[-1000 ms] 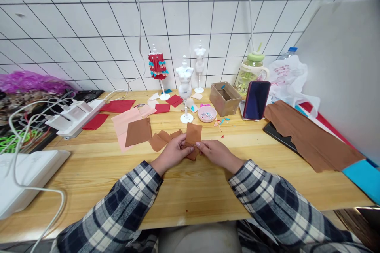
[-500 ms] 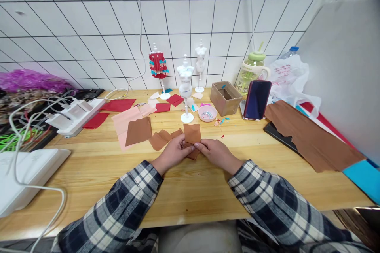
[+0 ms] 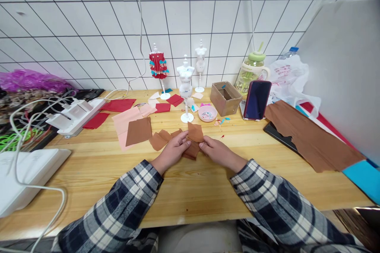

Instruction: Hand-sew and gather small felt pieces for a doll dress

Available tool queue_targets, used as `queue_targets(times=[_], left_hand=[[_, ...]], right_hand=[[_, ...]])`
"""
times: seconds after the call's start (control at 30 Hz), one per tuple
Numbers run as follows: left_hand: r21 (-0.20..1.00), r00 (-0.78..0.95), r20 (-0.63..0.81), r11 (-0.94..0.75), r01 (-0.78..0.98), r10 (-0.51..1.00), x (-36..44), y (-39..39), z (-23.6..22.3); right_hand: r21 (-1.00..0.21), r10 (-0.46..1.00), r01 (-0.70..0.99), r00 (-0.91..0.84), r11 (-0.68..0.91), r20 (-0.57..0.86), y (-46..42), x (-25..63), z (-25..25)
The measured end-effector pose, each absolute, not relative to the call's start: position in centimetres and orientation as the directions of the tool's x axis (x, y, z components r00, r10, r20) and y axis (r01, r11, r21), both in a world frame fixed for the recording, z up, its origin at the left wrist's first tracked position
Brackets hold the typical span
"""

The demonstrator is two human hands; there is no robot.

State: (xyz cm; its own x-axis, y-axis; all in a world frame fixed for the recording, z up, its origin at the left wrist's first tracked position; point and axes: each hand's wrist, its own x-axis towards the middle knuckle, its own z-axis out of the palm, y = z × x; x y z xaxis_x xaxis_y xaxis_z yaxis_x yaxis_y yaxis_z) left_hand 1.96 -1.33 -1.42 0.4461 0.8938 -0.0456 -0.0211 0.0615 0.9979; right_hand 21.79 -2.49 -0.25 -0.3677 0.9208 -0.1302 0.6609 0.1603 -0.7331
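In the head view, a brown piece (image 3: pixel 195 131) of thin stuff is held on the near side of the front white doll form (image 3: pixel 185 76), just a bit to the right of its round foot. The brown piece has a lighter flap up top and a darker part (image 3: pixel 191 151) under it. I can't tell if they are one folded sheet or two.

Together they make a shape that is longer one way, and the long way points at the form's foot. The hands come in from the two sides, across it.

The left hand (image 3: pixel 173 149) pinches the left edge, thumb on top and fingers along the side. The right hand (image 3: pixel 219 152) pinches the right edge, where the light flap meets the dark part, thumb and finger pressed together. Both hands touch it, but the left fingertips are nearer to the form's foot.

More brown scraps (image 3: pixel 159 140) lie left of the form and nearer the person, close by the left hand. A pink bowl (image 3: pixel 207 119) sits just right of the form's foot.
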Motion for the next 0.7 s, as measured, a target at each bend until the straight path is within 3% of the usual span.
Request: queue_targets(times=[0.2,0.37,0.7], left_hand=[[0.998,0.437,-0.054,0.056,0.008,0.898,2.0,-1.3,-1.4],[1.0,0.461,-0.017,0.015,0.008,0.887,2.1,-1.5,-0.9],[0.996,0.505,0.004,0.043,-0.082,0.863,2.2,-1.4,-1.0]], right_hand=[[-0.821,0.91,0.549,-0.403,0.154,-0.099,-2.2,22.0,-0.6],[-0.806,0.928,0.56,-0.371,0.191,-0.038,-2.3,21.8,-0.8],[-0.844,0.938,0.518,-0.341,0.137,-0.057,-2.2,21.5,-1.6]])
